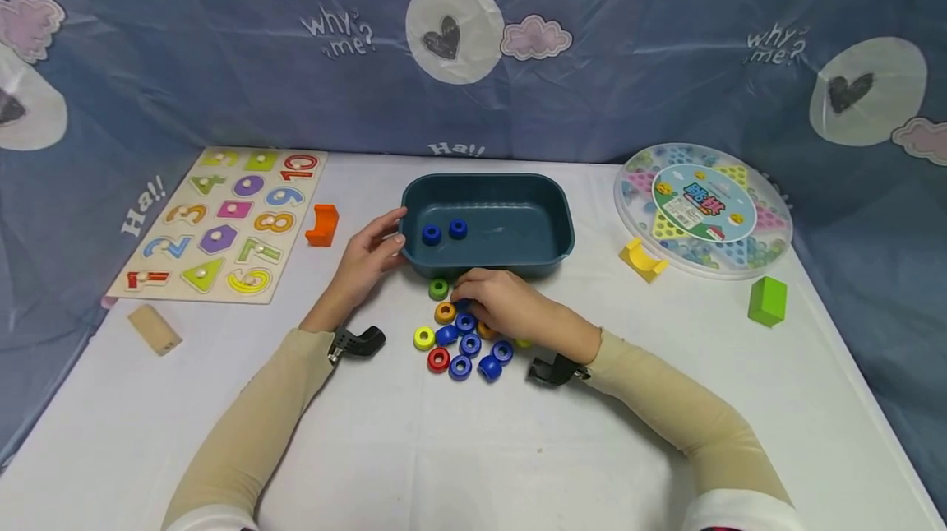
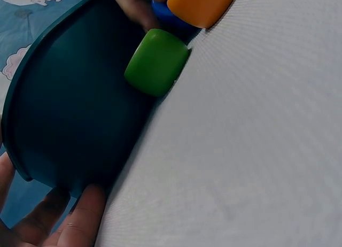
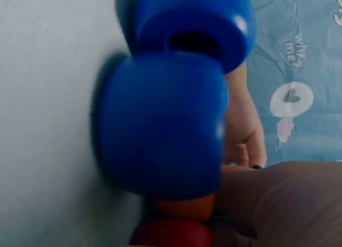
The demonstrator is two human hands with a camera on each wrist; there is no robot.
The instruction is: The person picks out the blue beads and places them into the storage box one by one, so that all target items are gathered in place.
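My left hand (image 1: pixel 367 251) rests against the left end of a dark teal plastic bin (image 1: pixel 518 261), fingers extended along its outer wall. Inside the bin lie two blue beads (image 1: pixel 445 232). My right hand (image 1: pixel 503 301) is just in front of the bin, its fingertips pinching a blue bead (image 2: pixel 170 14), mostly covered by the fingers. Beside those fingertips are a green bead (image 1: pixel 439 289) and an orange bead (image 1: pixel 445 312). Several blue beads (image 1: pixel 469 345), a yellow bead (image 1: pixel 424 339) and a red bead (image 1: pixel 438 360) lie loose nearby; the right hand partly hides others.
A wooden number puzzle board (image 1: pixel 222 223) lies at left, with an orange block (image 1: pixel 322 225) and a plain wooden block (image 1: pixel 154 330) near it. To the right are a round marble game box (image 1: pixel 703 210), a yellow curved block (image 1: pixel 643 260) and a green block (image 1: pixel 768 302).
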